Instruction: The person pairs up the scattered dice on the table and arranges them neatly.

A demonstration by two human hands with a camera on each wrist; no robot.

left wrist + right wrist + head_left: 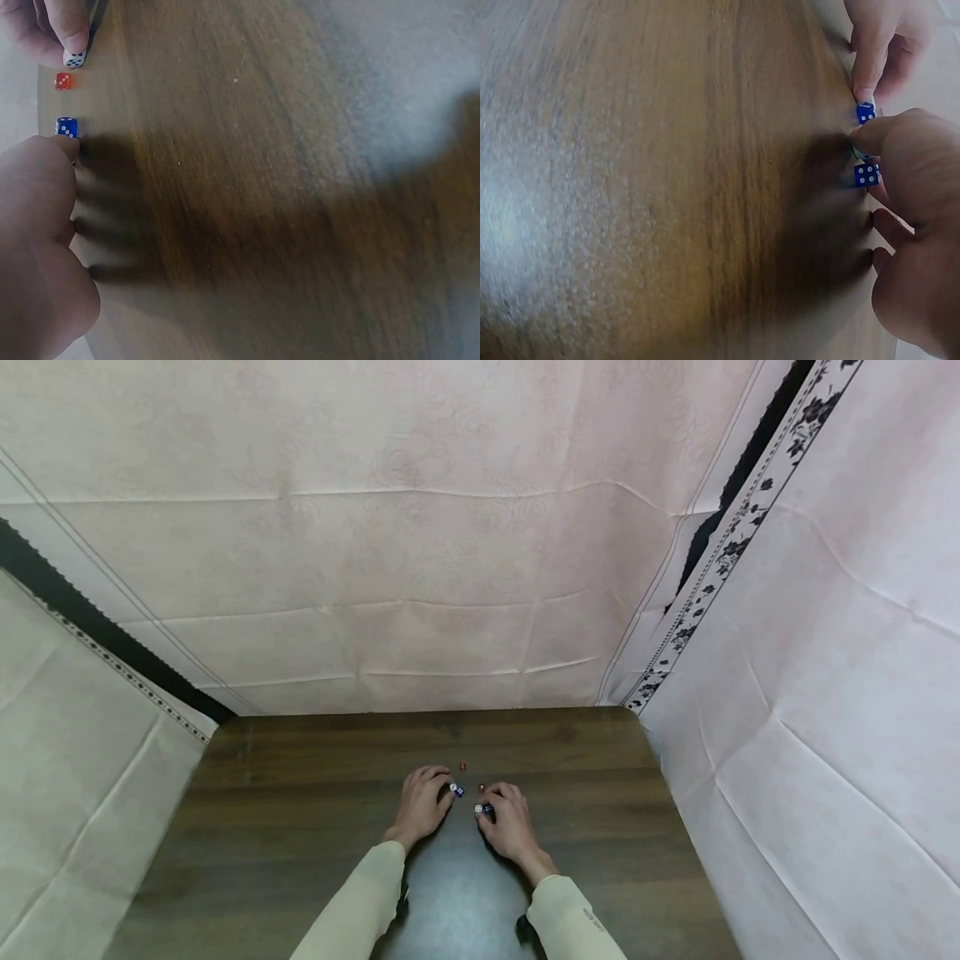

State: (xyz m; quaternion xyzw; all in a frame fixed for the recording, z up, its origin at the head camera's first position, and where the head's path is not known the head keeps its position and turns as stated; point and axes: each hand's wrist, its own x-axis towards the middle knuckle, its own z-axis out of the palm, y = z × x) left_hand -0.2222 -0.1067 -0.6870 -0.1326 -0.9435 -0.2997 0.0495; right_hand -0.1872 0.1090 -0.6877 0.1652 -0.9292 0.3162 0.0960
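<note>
My left hand (422, 803) rests low over the wooden table, thumb and index finger pinching a white die (453, 787). Against that die sits a blue die (460, 792), whose white pips show in the left wrist view. Opposite, my right hand (512, 823) pinches another white die (477, 808) at the thumb tip. A second blue die (867, 175) is beside it, inside the curve of the right fingers. One red die (482, 787) lies just beyond the right fingertips. Another red die (462, 767) is farther back, between the hands. In the right wrist view my fingers hide most of the white die.
The brown wooden table (300, 827) has rounded far corners. Pale cloth curtains (412, 552) hang behind it and on both sides, with dark gaps between them. Both forearms, in pale sleeves (356, 902), lie over the near part of the table.
</note>
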